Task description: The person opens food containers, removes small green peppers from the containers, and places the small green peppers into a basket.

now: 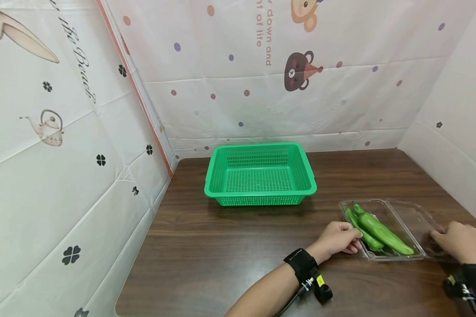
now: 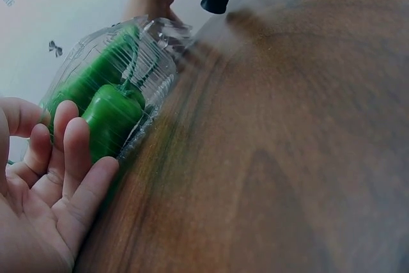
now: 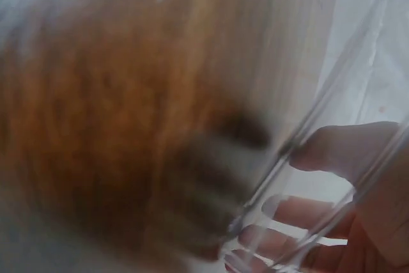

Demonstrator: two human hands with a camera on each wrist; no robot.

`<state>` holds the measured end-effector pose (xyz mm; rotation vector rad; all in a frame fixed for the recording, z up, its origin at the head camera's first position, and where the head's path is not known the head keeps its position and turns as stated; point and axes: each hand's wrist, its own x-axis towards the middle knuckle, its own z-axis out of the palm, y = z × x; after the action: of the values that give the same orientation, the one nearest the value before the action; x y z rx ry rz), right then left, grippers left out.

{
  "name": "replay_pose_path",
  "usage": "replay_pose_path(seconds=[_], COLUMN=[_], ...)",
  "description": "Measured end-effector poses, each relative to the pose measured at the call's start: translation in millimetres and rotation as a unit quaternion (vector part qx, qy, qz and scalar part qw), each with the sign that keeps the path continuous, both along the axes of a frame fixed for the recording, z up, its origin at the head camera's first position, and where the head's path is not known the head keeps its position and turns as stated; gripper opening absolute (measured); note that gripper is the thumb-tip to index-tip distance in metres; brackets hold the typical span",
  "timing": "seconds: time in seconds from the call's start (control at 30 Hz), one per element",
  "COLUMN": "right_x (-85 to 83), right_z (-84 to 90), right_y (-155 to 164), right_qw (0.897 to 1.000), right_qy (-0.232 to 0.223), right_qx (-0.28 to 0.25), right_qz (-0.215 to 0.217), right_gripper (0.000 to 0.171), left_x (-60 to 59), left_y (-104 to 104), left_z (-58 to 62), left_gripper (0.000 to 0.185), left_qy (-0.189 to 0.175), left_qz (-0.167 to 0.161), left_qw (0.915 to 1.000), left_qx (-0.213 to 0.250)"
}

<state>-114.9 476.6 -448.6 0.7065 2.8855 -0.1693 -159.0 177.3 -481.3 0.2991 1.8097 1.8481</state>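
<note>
A clear plastic clamshell box (image 1: 400, 220) stands open at the right of the table, its lid (image 1: 414, 215) folded out to the right. Two long green peppers (image 1: 384, 233) lie side by side in it, stems toward the far left. My left hand (image 1: 339, 239) pinches the box's left rim between thumb and forefinger; in the left wrist view its other fingers (image 2: 77, 151) lie along the side wall, close by a green pepper (image 2: 112, 119). At the lid's right edge, my right hand (image 1: 466, 242) grips the clear plastic, with its thumb (image 3: 319, 148) on one side and the fingers beyond.
A green perforated basket (image 1: 259, 193) with nothing in it stands at the back middle of the brown wooden table (image 1: 206, 264). Printed white sheets (image 1: 230, 110) hang behind and on both sides. Each wrist wears a black strap with a camera (image 1: 321, 290).
</note>
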Motion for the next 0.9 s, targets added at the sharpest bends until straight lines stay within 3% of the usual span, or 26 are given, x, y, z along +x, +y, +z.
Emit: replay_pose_path(seconds=[0.17, 0.3, 0.47, 0.63, 0.73, 0.9], right_x=[-2.6, -5.8, -8.3, -14.4, -15.2, -16.3], right_z=[3.6, 17.0, 45.2, 66.8, 65.6, 53.9], right_y=[-1.4, -15.1, -48.3, -84.6, -100.5, -116.5], right_qw=[0.999, 0.996, 0.975, 0.961, 0.957, 0.951], right_qy=[0.034, 0.086, 0.18, 0.13, 0.105, 0.106], right_qx=[0.012, 0.024, -0.025, -0.09, -0.107, -0.116], right_qz=[0.01, 0.027, 0.13, 0.226, 0.249, 0.268], right_gripper=[0.038, 0.048, 0.047, 0.067, 0.071, 0.063], left_x=[-0.6, -1.5, -3.8, -5.5, -4.8, -2.3], left_y=[0.3, 0.1, 0.6, 1.2, 1.3, 0.7], left_z=[-0.6, 0.2, 0.3, 0.2, 0.0, -0.9], left_gripper=[0.024, 0.025, 0.025, 0.026, 0.026, 0.026], left_qy=[0.001, 0.003, 0.005, 0.009, 0.004, -0.002], left_qz=[-0.003, -0.006, -0.003, 0.003, 0.001, -0.003], left_qw=[1.0, 1.0, 1.0, 1.0, 1.0, 1.0], left_qx=[-0.002, -0.002, 0.002, 0.001, 0.003, 0.005])
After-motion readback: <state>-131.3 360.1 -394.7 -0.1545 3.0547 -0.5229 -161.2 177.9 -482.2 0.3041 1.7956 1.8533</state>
